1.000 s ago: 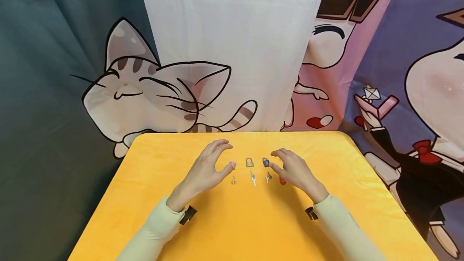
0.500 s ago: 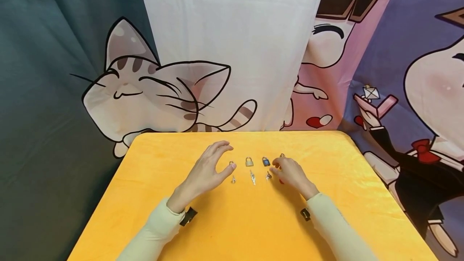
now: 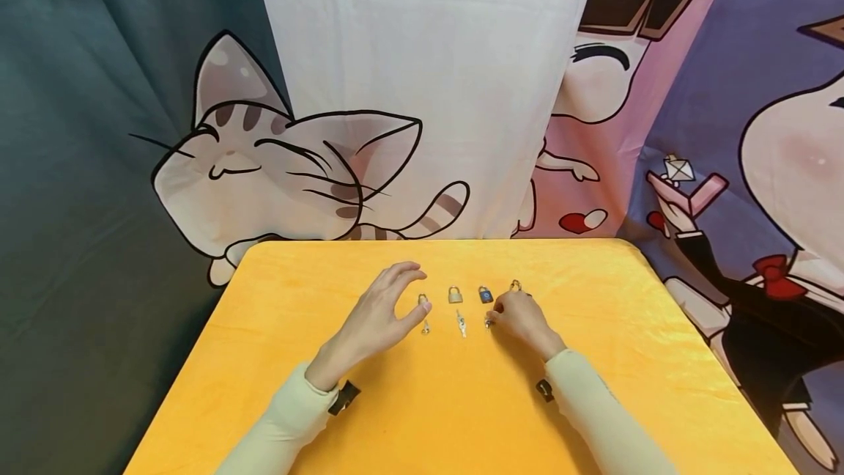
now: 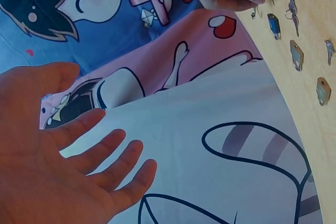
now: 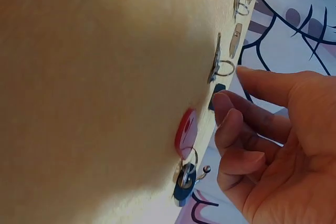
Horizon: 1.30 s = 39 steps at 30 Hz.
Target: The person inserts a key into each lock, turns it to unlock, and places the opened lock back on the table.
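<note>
My left hand (image 3: pixel 379 314) hovers over the table, fingers spread and holding nothing; a small padlock (image 3: pixel 423 299) and a small key (image 3: pixel 426 328) lie by its thumb. My right hand (image 3: pixel 525 318) reaches down at a set of keys (image 3: pixel 489 322). In the right wrist view its thumb and index finger stand apart beside those keys' ring (image 5: pixel 227 67), the other fingers bent. Just behind them sits a blue padlock (image 3: pixel 485 295). A red key tag (image 5: pixel 186 132) on a ring lies by a dark padlock (image 5: pixel 184 184), mostly hidden in the head view by the right hand.
A brass padlock (image 3: pixel 455 295) and a set of silver keys (image 3: pixel 461 324) lie between the hands. The table wears a yellow cover (image 3: pixel 422 416). Behind its far edge hangs a cartoon-printed cloth (image 3: pixel 422 57).
The right hand has moved left and down, from beside the blue padlock to the keys below it, baring the far-right padlock's shackle. The left hand has hardly moved.
</note>
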Available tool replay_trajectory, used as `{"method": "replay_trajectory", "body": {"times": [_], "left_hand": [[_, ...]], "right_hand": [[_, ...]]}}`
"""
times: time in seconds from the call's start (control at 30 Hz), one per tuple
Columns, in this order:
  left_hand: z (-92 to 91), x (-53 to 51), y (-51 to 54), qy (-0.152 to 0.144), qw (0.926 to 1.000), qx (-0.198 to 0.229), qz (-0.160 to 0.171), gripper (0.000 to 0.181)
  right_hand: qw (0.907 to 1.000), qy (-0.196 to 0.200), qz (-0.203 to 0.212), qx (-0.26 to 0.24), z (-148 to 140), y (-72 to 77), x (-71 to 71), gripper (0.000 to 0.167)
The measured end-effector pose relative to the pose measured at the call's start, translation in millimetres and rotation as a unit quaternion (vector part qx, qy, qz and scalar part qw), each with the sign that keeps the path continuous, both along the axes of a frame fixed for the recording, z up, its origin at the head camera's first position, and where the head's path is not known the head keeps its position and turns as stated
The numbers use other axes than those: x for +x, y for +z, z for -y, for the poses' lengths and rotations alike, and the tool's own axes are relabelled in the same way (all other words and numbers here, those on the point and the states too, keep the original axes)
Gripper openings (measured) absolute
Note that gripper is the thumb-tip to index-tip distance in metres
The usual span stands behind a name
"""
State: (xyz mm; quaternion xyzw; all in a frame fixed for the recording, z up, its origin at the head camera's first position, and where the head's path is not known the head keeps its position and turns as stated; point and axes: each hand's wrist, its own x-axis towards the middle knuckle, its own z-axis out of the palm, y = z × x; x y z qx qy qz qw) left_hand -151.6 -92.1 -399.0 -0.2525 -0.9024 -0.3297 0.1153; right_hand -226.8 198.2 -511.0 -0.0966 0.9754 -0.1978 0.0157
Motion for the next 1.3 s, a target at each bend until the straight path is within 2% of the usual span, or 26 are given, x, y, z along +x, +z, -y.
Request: {"method": "replay_trajectory", "body": {"times": [0.17,0.4,0.57,0.83,1.3], "left_hand": [[-0.2,0.1,-2.5,0.002,1.0000,-0.001,0.005,0.041],[-1.0,-1.4,-3.5,-0.003,1.0000,0.002,0.001,0.038],[-1.9,-1.1,-3.6,-0.010,0.9999,0.004,0.007,0.037],[-3.2,-0.1,-5.0,-0.012,0.9997,0.005,0.018,0.037],[-2.8,0.3,-6.8,-0.012,0.9996,0.006,0.023,0.037]], "right_hand": [[0.9995,-0.013,0.030,0.000,2.7,-1.3,0.9,0.016],[0.9995,-0.009,0.029,-0.003,3.2,-2.4,1.4,0.011],[0.9992,-0.016,0.038,0.002,4.6,-2.3,1.2,0.013],[0.9971,-0.020,0.073,0.011,6.1,-1.2,0.8,0.021],[0.9971,-0.022,0.073,-0.006,2.1,-2.2,0.6,0.016]]}}
